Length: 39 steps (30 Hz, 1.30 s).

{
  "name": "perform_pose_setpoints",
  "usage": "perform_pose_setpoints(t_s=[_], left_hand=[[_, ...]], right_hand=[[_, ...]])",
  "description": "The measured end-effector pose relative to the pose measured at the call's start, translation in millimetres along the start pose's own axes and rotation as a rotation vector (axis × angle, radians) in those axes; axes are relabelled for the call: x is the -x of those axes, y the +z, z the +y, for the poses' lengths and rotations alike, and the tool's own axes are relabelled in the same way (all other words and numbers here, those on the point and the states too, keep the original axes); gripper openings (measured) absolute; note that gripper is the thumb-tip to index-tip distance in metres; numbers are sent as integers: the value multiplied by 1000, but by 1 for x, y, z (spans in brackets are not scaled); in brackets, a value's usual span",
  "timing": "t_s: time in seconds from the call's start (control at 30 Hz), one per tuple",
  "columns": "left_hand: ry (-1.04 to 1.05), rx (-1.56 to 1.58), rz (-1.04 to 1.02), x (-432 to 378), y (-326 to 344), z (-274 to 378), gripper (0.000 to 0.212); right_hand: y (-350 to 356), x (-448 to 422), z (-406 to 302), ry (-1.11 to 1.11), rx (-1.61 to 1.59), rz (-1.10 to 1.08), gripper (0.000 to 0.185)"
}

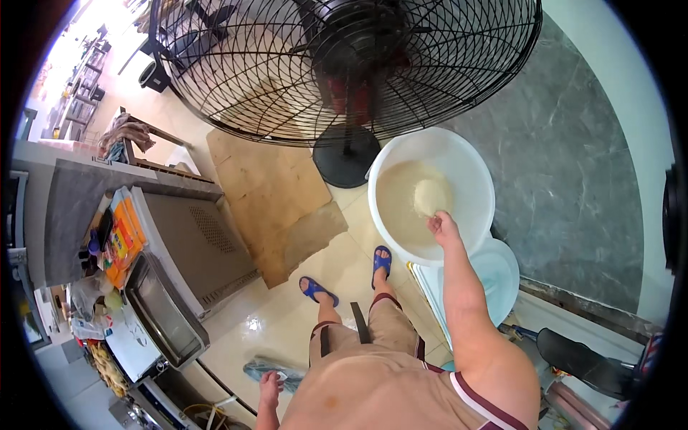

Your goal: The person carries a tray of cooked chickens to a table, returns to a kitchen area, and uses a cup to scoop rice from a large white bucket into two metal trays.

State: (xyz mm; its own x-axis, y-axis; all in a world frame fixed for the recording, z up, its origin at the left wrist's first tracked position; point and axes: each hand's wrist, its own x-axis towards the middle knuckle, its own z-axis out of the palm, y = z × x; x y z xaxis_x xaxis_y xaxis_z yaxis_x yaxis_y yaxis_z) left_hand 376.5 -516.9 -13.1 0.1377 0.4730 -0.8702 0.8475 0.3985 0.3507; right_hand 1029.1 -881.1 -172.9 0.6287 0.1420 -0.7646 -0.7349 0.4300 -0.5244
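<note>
My right hand reaches over a large white plastic tub and grips the edge of a round, pale scoop or bowl, which looks full of pale grains. Cloudy, yellowish contents lie around it in the tub; whether they are liquid or grain under water is not plain. Low at my side, my left hand hangs with curled fingers near a dark plastic bag on the floor; whether it holds anything cannot be told.
A large black fan stands just beyond the tub. Flattened cardboard covers part of the floor. At left are a metal cabinet and a steel tray. A pale blue plastic basin sits beside the tub.
</note>
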Motion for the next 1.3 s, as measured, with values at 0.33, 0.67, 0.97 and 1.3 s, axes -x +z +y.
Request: perform_pose_setpoints(t_s=[0.33, 0.67, 0.97, 1.3], left_hand=[[84, -69, 31, -11, 5, -23, 35], [-63, 264, 19, -26, 43, 19, 39], [204, 101, 77, -81, 71, -6, 42], [242, 508, 842, -118, 22, 9, 59]], right_hand=[[20, 8, 3, -131, -14, 14, 10], [27, 8, -27, -234, 73, -8, 26], [60, -33, -60, -359, 274, -318, 29], [141, 13, -32, -87, 369, -356, 35]])
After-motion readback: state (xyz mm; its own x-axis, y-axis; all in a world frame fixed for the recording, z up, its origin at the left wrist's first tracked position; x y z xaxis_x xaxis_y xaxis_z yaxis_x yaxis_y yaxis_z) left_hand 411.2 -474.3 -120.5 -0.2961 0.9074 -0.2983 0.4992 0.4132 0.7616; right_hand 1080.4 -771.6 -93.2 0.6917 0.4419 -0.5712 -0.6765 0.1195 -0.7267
